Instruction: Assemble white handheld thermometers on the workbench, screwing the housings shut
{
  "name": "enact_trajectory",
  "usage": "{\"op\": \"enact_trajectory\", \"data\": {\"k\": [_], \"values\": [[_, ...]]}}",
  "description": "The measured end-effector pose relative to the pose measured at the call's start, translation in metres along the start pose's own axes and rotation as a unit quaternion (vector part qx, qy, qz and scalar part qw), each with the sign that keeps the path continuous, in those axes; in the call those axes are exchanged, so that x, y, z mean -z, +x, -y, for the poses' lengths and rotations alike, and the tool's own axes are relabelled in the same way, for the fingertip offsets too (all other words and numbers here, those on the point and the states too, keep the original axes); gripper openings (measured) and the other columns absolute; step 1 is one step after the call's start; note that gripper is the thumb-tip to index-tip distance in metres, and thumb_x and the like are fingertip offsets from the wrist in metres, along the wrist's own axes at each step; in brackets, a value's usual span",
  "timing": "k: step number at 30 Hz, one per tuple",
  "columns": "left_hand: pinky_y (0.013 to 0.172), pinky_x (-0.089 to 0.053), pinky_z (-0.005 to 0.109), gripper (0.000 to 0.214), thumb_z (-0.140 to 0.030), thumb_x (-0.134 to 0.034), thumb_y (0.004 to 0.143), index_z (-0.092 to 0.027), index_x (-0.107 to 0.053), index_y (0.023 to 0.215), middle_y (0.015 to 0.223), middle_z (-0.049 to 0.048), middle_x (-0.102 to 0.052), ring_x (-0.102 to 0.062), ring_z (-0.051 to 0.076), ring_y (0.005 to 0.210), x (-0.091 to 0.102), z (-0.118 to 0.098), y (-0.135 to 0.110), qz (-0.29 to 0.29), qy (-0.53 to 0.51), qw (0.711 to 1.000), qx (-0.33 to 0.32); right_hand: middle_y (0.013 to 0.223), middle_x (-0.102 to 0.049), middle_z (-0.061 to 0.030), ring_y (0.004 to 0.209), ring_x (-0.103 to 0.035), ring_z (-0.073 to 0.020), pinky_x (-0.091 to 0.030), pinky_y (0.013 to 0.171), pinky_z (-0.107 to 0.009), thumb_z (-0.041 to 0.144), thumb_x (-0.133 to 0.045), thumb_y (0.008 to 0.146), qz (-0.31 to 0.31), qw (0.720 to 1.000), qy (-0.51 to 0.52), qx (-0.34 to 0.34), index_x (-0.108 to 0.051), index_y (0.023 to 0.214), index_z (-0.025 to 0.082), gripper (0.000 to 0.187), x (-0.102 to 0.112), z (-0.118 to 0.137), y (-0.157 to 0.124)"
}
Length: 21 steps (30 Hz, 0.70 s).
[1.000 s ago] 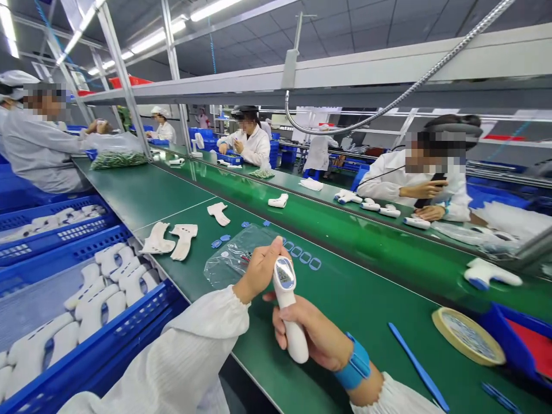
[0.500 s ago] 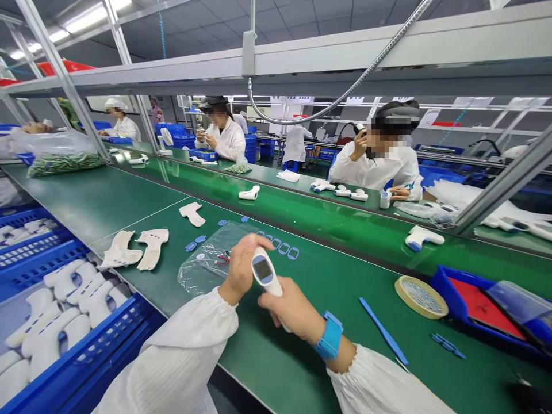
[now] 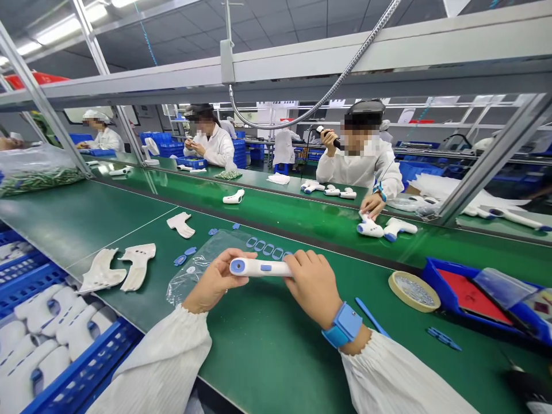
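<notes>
A white infrared thermometer is held level above the green bench, its blue trigger button and round sensor end facing me. My left hand pinches the sensor end between thumb and fingers. Around the other end my right hand is closed, with a blue band on that wrist. Behind my hands lie a clear plastic bag and a row of blue-grey frames. Small blue parts lie left of the bag, near white shell halves.
A blue crate of white housings stands at the left. To the right are a round dish of small parts, a blue stick, tweezers and a blue tray. Across the conveyor, a co-worker's hand touches a thermometer.
The thermometer has been turned from upright, screen showing, to lying level with its button side visible. The co-worker opposite has reached forward and set a thermometer on the conveyor.
</notes>
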<state>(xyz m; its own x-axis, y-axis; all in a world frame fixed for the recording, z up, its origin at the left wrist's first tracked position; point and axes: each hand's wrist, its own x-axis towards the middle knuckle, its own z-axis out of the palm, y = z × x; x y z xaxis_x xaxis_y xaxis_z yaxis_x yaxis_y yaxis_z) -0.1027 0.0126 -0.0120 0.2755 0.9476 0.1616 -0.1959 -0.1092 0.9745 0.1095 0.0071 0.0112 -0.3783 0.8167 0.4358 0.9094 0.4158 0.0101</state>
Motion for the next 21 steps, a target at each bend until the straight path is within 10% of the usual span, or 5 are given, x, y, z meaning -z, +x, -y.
{"op": "enact_trajectory", "data": {"k": [9, 15, 21], "values": [[0.090, -0.042, 0.032, 0.042, -0.018, -0.072, 0.066, -0.024, -0.053, 0.103, 0.130, 0.0065, -0.053, -0.049, 0.025, 0.116, -0.002, -0.002, 0.001, -0.010, 0.018, 1.000, -0.001, 0.091, -0.060, -0.0057, 0.083, -0.049, -0.0215, -0.031, 0.066, -0.030, 0.019, -0.063, 0.077, 0.009, 0.994, 0.100, -0.042, -0.060, 0.095, 0.020, 0.019, 0.001, -0.006, 0.003], [0.093, -0.043, 0.035, 0.062, -0.038, -0.068, 0.069, -0.026, -0.042, 0.124, 0.131, 0.0099, -0.047, -0.052, 0.026, 0.114, -0.011, 0.011, 0.004, -0.174, 0.086, 0.979, 0.059, 0.069, -0.062, 0.0001, 0.055, -0.052, -0.0117, -0.037, 0.049, -0.022, 0.041, -0.063, 0.077, 0.150, 0.889, 0.384, -0.200, -0.058, 0.082, 0.017, 0.026, -0.009, -0.020, 0.011], [0.084, -0.048, 0.033, 0.046, -0.045, -0.062, 0.071, -0.023, -0.053, 0.110, 0.116, 0.0100, -0.056, -0.054, 0.025, 0.108, -0.019, 0.026, 0.003, -0.121, 0.161, 0.977, 0.073, 0.077, -0.063, -0.0028, 0.056, -0.056, -0.0105, -0.047, 0.051, -0.024, 0.038, -0.056, 0.086, 0.111, 0.857, 0.414, -0.287, -0.059, 0.092, 0.011, 0.028, -0.036, -0.063, 0.070]]}}
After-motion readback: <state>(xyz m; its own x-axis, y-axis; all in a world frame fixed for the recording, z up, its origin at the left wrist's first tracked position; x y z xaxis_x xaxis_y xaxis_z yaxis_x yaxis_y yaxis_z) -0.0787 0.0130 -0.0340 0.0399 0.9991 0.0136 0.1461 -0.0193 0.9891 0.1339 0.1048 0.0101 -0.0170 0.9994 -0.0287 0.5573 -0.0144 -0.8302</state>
